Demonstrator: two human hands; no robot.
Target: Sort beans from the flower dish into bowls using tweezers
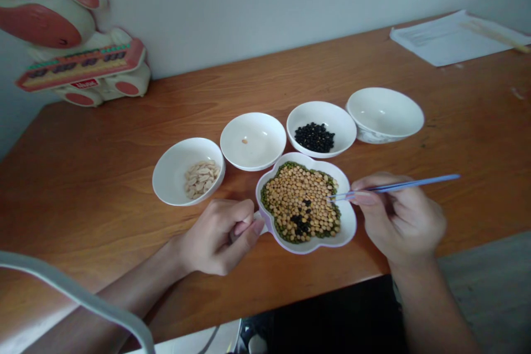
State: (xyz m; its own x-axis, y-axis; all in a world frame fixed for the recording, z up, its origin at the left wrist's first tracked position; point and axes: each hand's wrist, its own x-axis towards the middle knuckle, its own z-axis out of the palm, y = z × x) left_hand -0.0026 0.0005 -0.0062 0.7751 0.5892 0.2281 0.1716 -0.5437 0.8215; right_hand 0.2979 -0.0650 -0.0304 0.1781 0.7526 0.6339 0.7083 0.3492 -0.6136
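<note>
My left hand (218,237) grips the short handle of a white flower-shaped dish (309,246) with a purple edge. The dish holds yellow split peas, green mung beans and a small patch of black beans. My right hand (398,215) holds thin blue chopsticks (398,186), their tips over the peas at the dish's right side. Behind the dish stand a white dish of pale seeds (172,174), a white dish with one small seed (253,141), a white dish of black beans (315,116), and a deeper white bowl (384,113) with nothing visible inside.
A large rabbit-shaped toy (70,38) stands at the back left against the wall. Papers (456,38) lie at the back right of the wooden table (103,138). A curved white rail (74,293) crosses the lower left foreground.
</note>
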